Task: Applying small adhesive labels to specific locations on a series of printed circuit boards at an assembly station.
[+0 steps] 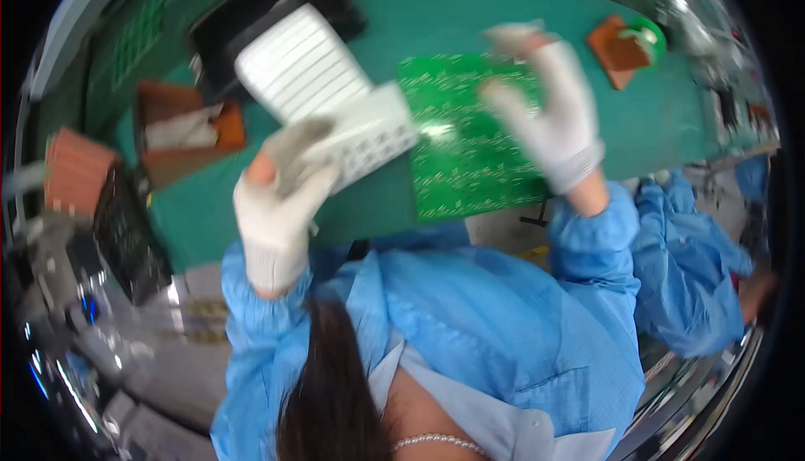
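My left hand (285, 201), in a white glove with bare fingertips, is closed on the near-left end of a white sheet with dark dots in rows (377, 140). The sheet tilts up toward the left edge of a large green circuit board (453, 155), which lies on the green table. Over the board's right side is my right hand (553, 109), also gloved; its thumb and fingers are apart, with nothing visible between them. Motion blurs both hands. Small pale parts or marks cover the board in rows.
Behind the dotted sheet, a white lined sheet (302, 62) leans over a black tray (226, 37). An orange-brown box (189, 146) stands at left. A brown block (614, 52) and a green roll (650, 37) lie far right. Another person in blue (688, 268) sits at right.
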### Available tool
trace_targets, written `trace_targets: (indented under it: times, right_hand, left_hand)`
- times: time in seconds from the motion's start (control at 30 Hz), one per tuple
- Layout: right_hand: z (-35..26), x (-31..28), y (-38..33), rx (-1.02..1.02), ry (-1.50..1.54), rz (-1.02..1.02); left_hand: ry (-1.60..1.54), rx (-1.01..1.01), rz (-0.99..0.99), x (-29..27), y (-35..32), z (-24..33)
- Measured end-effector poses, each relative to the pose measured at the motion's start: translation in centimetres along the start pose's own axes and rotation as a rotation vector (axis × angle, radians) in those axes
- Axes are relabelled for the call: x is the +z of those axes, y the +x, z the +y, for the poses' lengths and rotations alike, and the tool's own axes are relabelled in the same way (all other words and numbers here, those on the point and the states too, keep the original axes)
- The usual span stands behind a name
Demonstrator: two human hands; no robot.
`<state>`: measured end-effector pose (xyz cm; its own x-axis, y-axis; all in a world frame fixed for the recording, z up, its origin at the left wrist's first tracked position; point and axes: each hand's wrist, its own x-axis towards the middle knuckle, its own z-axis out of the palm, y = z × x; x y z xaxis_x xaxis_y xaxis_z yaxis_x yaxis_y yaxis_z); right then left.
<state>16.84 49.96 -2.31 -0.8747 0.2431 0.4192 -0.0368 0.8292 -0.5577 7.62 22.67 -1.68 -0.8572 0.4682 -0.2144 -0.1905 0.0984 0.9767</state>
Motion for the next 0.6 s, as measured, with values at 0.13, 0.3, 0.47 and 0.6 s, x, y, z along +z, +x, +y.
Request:
trace_targets:
  times: [0.13, 0.3, 0.47, 0.6]
  right_hand:
    - [-3.7, 4.3, -0.7, 0.033, 0.581, -0.276]
    - [-4.9, 5.3, -0.9, 0.053, 0.627, -0.22]
    - [-5.2, 6.3, -1.0, -0.054, 0.625, -0.055]
    - [-4.3, 4.8, 0.0, -0.134, 0.485, -0.027]
  left_hand:
    - [0.057, 0.049, -0.003, -0.5, 0.2, -0.6]
    - [0.038, 0.232, -0.076, -1.8, 0.1, -1.9]
    - [0.084, 0.185, -0.13, -0.6, 0.7, -1.6]
    - [0.053, 0.161, 0.0, -0.5, 0.8, -1.6]
